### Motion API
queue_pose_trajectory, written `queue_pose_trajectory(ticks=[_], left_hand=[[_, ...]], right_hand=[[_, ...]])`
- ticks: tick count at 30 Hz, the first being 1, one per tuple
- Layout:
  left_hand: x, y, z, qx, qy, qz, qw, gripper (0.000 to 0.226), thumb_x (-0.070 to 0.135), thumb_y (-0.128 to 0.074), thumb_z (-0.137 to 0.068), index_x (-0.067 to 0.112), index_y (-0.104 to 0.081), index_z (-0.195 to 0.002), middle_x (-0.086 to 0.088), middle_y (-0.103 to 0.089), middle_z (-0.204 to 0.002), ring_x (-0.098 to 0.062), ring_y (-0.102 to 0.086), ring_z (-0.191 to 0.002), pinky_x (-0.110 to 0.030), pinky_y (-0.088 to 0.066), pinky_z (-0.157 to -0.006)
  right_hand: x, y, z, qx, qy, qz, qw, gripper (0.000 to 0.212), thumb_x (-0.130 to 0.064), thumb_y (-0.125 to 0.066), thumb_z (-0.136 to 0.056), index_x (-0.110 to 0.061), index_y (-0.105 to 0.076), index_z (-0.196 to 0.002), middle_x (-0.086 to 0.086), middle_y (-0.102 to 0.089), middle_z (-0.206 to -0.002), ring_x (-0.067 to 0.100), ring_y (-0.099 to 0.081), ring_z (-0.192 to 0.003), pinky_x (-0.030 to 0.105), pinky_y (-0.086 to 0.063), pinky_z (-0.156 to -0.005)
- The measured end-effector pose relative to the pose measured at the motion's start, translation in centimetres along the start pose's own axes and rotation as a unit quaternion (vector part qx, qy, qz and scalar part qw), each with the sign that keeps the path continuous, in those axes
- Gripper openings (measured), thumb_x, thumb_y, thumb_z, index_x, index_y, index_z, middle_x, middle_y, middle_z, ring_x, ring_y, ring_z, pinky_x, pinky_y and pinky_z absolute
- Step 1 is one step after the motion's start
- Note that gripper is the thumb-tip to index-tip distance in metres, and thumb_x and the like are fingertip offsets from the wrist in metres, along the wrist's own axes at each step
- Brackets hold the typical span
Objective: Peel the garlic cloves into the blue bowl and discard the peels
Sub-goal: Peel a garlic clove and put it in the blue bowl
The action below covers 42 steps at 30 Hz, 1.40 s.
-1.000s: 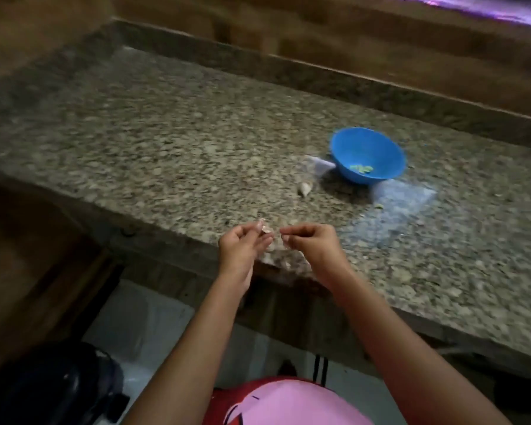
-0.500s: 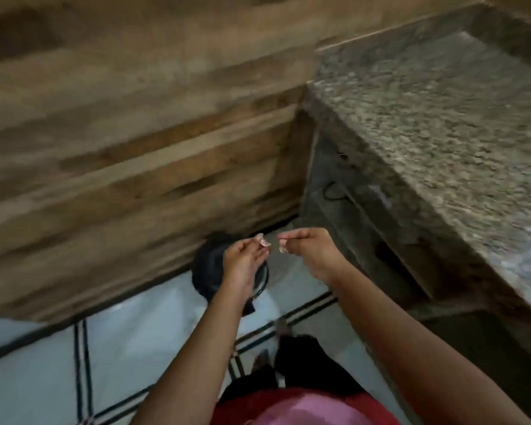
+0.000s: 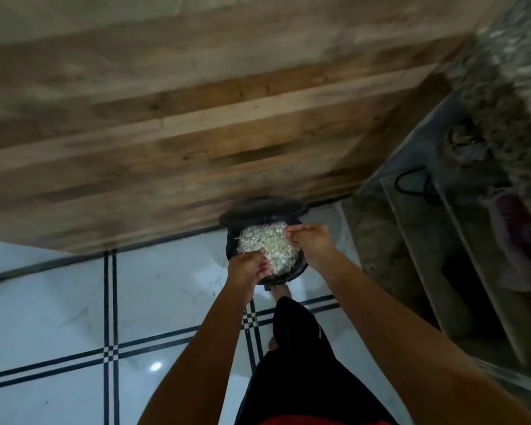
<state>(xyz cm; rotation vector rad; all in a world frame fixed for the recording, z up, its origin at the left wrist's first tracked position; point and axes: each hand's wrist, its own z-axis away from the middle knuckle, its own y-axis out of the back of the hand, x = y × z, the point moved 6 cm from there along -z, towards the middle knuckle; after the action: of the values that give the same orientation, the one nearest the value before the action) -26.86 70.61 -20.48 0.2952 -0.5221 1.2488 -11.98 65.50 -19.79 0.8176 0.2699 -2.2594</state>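
- The left hand (image 3: 248, 269) hangs over the near edge of a black bin (image 3: 299, 270). Its grip is drawn in, with the fingers (image 3: 265, 266) curled toward the palm and the tips bunched together.
- The blur hides what sits inside that grip, so I cannot tell whether it holds a clove, a scrap of peel or nothing.
- The right hand (image 3: 312, 244) is over the far right side of the bin's mouth. Its grip is narrowed to a pinch, with thumb and fingertips (image 3: 289, 233) meeting just above the heap.
- The pale heap behind the pinch blends with it, so I cannot tell whether a peel is caught between the tips.
- The two hands are apart, one on each side of the opening, and neither plainly touches the rim.
- The garlic peels (image 3: 265, 243) lie in the bin as a loose white pile that fills most of its mouth.
- The bin's lid (image 3: 261, 209) is tipped up and back toward the wood-panelled wall (image 3: 166, 133).
- The bin stands on a white tiled floor (image 3: 59, 317) crossed by paired dark lines, right at the foot of the wall.
- A bare foot (image 3: 281, 292) sits at the bin's near base, below a black trouser leg (image 3: 301, 363).
- The speckled stone counter (image 3: 521, 87) runs up the right edge, well apart from the hands.
- Open shelves (image 3: 417, 240) sit beneath the counter, with a black cable (image 3: 411, 183) looped on one of them.
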Motion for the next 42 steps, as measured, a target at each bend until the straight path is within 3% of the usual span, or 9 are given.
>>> queue_pose_trajectory(ticks=[6,11,13,15,18,21,23,30,42], left_hand=[[-0.5,-0.7,-7.7,0.04,0.04,-0.03,0.998,0.021,-0.011,-0.051,-0.087,0.0,-0.056,-0.07,-0.009,-0.053,-0.061,-0.018,-0.048,-0.056,-0.022,-0.046,-0.048],[-0.6,-1.0,-12.0,0.045,0.058,-0.04,0.997,0.017,-0.014,-0.042,-0.092,-0.012,-0.055,-0.08,-0.008,-0.051,-0.066,-0.015,-0.049,-0.056,-0.018,-0.044,-0.046],[-0.8,-0.9,-11.7,0.044,0.046,-0.062,0.996,0.015,-0.013,-0.047,-0.091,-0.021,-0.056,-0.081,-0.001,-0.052,-0.048,-0.007,-0.048,-0.039,-0.015,-0.038,-0.037],[-0.7,-1.0,-10.6,0.051,0.025,-0.066,0.996,0.027,-0.008,-0.055,-0.089,-0.004,-0.053,-0.062,-0.002,-0.049,-0.045,-0.004,-0.044,-0.033,-0.014,-0.036,-0.035],[0.6,-2.4,-7.0,0.032,0.002,-0.027,0.999,0.007,0.005,-0.056,-0.092,0.0,-0.058,-0.088,-0.012,-0.058,-0.08,-0.017,-0.06,-0.071,-0.023,-0.053,-0.066],[2.9,-5.2,-2.1,-0.005,-0.045,-0.016,0.999,0.011,0.012,-0.053,-0.095,0.003,-0.059,-0.096,-0.007,-0.06,-0.084,-0.019,-0.06,-0.079,-0.027,-0.052,-0.076],[4.2,-7.9,1.8,-0.044,-0.081,-0.016,0.996,0.009,0.014,-0.055,-0.094,0.008,-0.057,-0.086,-0.006,-0.061,-0.082,-0.016,-0.06,-0.074,-0.024,-0.051,-0.07],[2.4,-22.0,16.6,-0.229,-0.151,-0.088,0.958,0.006,0.015,-0.056,-0.092,0.014,-0.059,-0.087,-0.002,-0.062,-0.077,-0.012,-0.059,-0.065,-0.018,-0.05,-0.056],[-19.9,-41.7,40.9,-0.529,-0.111,-0.276,0.795,0.019,0.015,-0.048,-0.097,0.012,-0.057,-0.08,-0.001,-0.058,-0.071,-0.009,-0.056,-0.055,-0.019,-0.047,-0.053]], right_hand=[[3.1,-0.6,-7.6,0.032,-0.035,0.004,0.999,0.035,0.018,-0.047,-0.086,-0.005,-0.059,-0.064,0.004,-0.056,-0.053,0.006,-0.052,-0.039,0.014,-0.043,-0.043],[5.2,-1.2,-12.8,0.019,-0.057,0.079,0.995,0.026,-0.002,-0.049,-0.09,-0.019,-0.054,-0.071,-0.003,-0.054,-0.07,0.011,-0.052,-0.064,0.029,-0.047,-0.071],[5.4,-1.3,-13.2,0.017,-0.057,0.04,0.997,0.031,0.0,-0.044,-0.094,-0.016,-0.059,-0.071,-0.003,-0.052,-0.063,0.009,-0.051,-0.059,0.022,-0.045,-0.063],[5.2,-1.1,-12.2,0.02,-0.046,-0.007,0.999,0.03,0.005,-0.042,-0.095,-0.003,-0.06,-0.072,0.002,-0.048,-0.06,0.01,-0.046,-0.054,0.017,-0.038,-0.052],[3.9,-0.1,-8.3,0.03,-0.04,-0.108,0.993,0.018,0.002,-0.051,-0.091,-0.007,-0.057,-0.077,0.006,-0.053,-0.069,0.013,-0.049,-0.057,0.019,-0.04,-0.048],[1.1,1.9,-2.5,0.026,0.003,-0.217,0.976,0.005,-0.001,-0.053,-0.092,-0.003,-0.057,-0.094,0.008,-0.061,-0.081,0.018,-0.059,-0.072,0.025,-0.051,-0.071],[-0.9,4.3,2.2,0.036,0.042,-0.277,0.959,0.006,0.0,-0.051,-0.093,-0.002,-0.056,-0.095,0.01,-0.061,-0.085,0.02,-0.06,-0.077,0.031,-0.05,-0.082],[-3.6,19.7,18.5,0.156,0.198,-0.429,0.867,0.014,0.003,-0.053,-0.09,0.001,-0.06,-0.102,0.012,-0.063,-0.081,0.02,-0.06,-0.071,0.026,-0.052,-0.068],[9.3,47.6,40.4,0.421,0.337,-0.519,0.664,0.021,0.013,-0.048,-0.088,-0.006,-0.057,-0.084,0.008,-0.059,-0.075,0.016,-0.058,-0.069,0.022,-0.05,-0.065]])
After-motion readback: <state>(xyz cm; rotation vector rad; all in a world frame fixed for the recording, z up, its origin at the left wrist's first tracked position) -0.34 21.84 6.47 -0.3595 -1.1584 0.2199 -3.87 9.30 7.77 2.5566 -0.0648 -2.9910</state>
